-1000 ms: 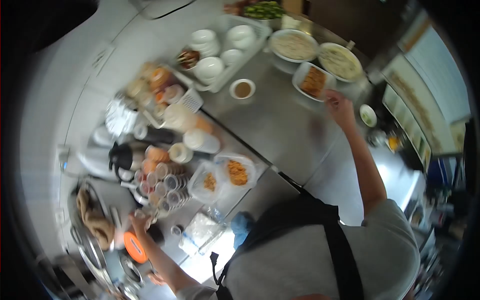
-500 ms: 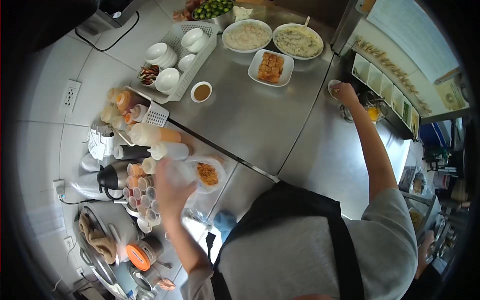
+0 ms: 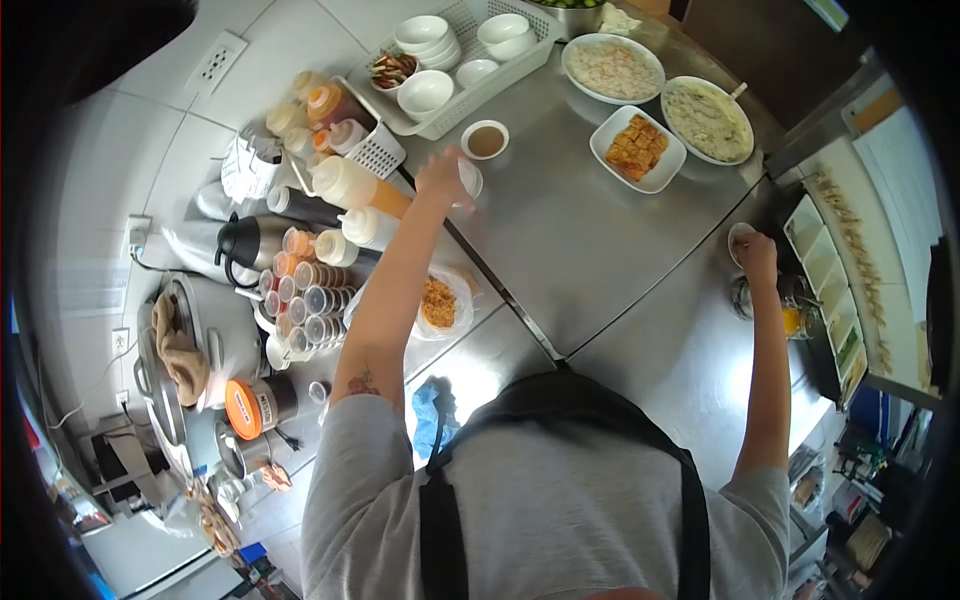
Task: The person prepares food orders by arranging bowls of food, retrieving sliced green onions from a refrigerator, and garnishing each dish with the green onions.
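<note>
My left hand reaches over the edge of the steel counter, its fingers curled around a small round white dish or lid, blurred by motion. Just beyond it sits a small white bowl of brown sauce. On the right, my right hand has its fingers closed at the rim of a small white bowl; what lies inside is mostly hidden. Glass jars stand close below that hand. Under my left forearm is a clear bag or tub of orange-brown shreds.
A square dish of browned pieces stands near two large bowls, one of pale rice-like food, one of creamy food. Left are a basket of white bowls, squeeze bottles and lidded cups. A black-edged container rack stands right.
My left hand has moved up and away from the lidded cups toward the sauce bowl, carrying the round white item. My right hand stays at its small bowl. The camera view has turned.
</note>
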The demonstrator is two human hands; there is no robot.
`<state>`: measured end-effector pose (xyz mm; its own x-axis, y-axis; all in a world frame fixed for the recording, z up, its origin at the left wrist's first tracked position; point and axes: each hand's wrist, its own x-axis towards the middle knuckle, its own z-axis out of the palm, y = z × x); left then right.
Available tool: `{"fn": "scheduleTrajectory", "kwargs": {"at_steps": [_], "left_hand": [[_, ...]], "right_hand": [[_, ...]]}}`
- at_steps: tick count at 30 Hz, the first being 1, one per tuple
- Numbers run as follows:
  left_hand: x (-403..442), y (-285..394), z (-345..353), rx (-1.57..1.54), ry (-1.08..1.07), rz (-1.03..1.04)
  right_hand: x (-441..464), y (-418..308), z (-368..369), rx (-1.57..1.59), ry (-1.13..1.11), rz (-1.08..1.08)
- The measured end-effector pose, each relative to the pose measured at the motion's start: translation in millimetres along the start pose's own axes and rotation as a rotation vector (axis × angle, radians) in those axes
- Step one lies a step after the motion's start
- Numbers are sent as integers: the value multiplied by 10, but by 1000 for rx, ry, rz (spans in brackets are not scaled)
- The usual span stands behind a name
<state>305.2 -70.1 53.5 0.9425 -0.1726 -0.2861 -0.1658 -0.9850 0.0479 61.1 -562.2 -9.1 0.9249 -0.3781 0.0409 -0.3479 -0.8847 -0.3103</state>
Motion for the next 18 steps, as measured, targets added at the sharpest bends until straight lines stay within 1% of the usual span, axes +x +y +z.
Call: {"fn": "scheduleTrajectory", "kwargs": {"at_steps": [1, 4, 7, 8, 11, 13, 16, 18], "left_hand": [[-17, -4, -45, 5, 15, -12], [-249, 48, -158, -72, 144, 76], [-602, 215, -62, -77, 118, 197], [-717, 243, 0, -83, 81, 198], [-903, 469, 202, -118, -12, 245], [-919, 484, 284, -135, -55, 245], [-900, 490, 336, -171, -40, 214], [-872, 473, 352, -176, -24, 203]], "right_hand": [[2, 12, 24, -7, 13, -10], [-27, -44, 31, -48, 45, -16], [-24, -97, 3, -56, 32, -42], [-15, -92, -1, -53, 21, -55], [-10, 54, 15, 9, 66, 35], [-59, 141, -8, 124, 156, 94], [-136, 217, -108, 753, 42, 436], [-231, 209, -182, 1078, 15, 477]]}}
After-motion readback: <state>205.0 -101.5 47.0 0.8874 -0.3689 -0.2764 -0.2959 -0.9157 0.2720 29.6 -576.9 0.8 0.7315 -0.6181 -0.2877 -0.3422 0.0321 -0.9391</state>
